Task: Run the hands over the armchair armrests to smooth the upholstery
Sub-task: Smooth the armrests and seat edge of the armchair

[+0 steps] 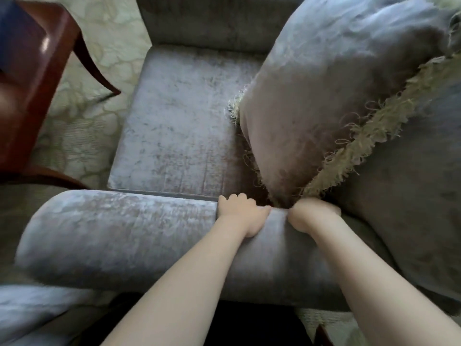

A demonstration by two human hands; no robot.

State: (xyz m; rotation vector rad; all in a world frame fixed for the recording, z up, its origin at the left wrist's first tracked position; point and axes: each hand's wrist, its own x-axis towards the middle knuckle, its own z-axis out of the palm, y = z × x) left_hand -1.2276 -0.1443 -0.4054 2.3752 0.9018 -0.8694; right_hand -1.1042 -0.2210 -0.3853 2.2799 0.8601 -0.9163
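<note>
While left hand [243,217] and right hand [310,217] rest on the armrest [112,236], fingers draped, gripping nothing, best sweep them apart with even pressure.

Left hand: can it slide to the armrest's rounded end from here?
Probably yes. The left hand rests on the armrest, and nothing lies on it toward that end; the cushion is by the right hand.

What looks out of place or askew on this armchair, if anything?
The large fringed cushion sits askew. It stands tilted on one corner, which points down into the gap beside the near armrest, close to the right hand. Its pale fringe looks straggly, with loose loops.
</note>
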